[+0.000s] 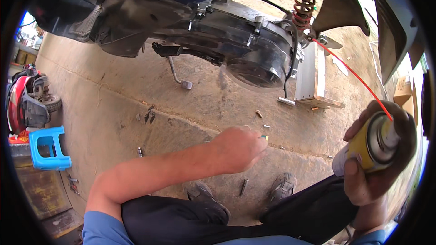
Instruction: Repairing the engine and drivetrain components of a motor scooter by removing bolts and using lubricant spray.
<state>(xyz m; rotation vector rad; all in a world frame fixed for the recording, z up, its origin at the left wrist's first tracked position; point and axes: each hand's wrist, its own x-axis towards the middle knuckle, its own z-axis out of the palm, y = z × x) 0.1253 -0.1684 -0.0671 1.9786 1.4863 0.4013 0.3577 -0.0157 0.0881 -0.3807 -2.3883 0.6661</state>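
My right hand grips a yellow spray can at the right; its long red straw reaches to the lower mount of a coiled spring shock. Whether the straw's tip touches it, I cannot tell. My left hand is closed at the centre, with a small green end showing by its fingers; what it holds is too small to name. Above stands the underside of a blue scooter, with its black engine case and a kickstand.
A blue plastic stool and a red scooter are at the left. A metal-and-wood stand is under the scooter; a cardboard box is at far right. Small tools and parts, including a bolt, lie on the concrete floor.
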